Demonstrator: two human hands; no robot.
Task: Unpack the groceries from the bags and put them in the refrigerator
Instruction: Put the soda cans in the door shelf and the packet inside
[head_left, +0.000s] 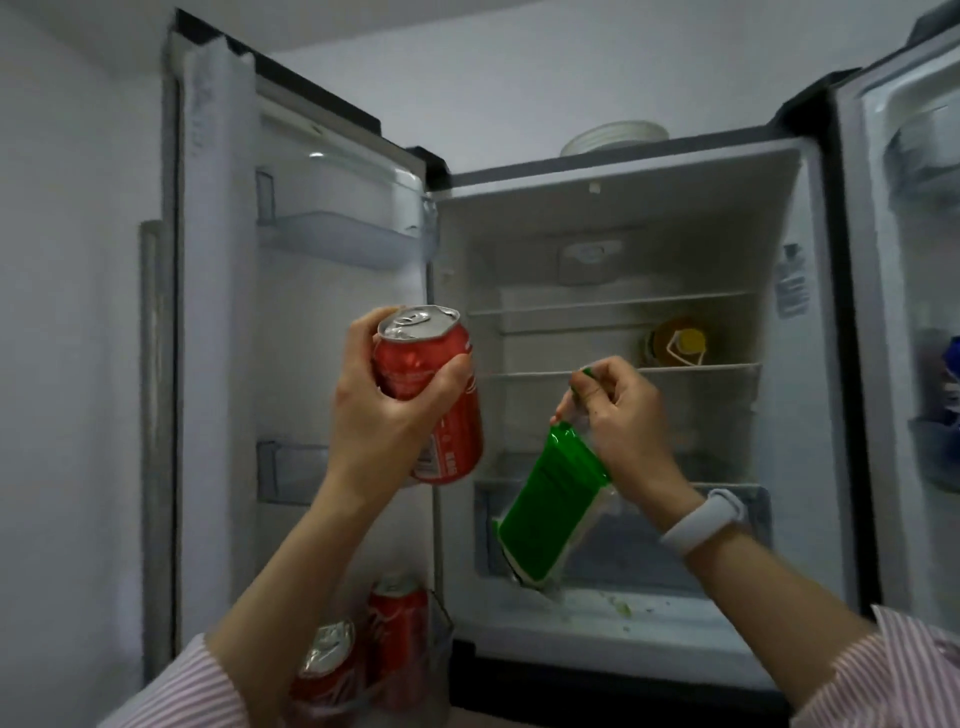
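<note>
Left hand (384, 395) wrapped round an upright red soda can (436, 395) at frame centre-left, before the open refrigerator (623, 249). Right hand (618, 410) pinching the top of a hanging green pouch (550, 514), centre-right. Two more red cans (374, 649) in the door bin, lower left.

A glossy red metal soda can (434, 395) with a bare silvery top is seen at left, and two more such cans (363, 649) are seen near the bottom. A shiny green plastic pouch (553, 512) with a clear edge is seen at centre. The refrigerator (613, 244) lining is shown as smooth white plastic, its door bins (332, 234) as clear glossy plastic. A matt grey rubbery wristband (704, 525) and striped cloth sleeves (898, 675) are visible.
</note>
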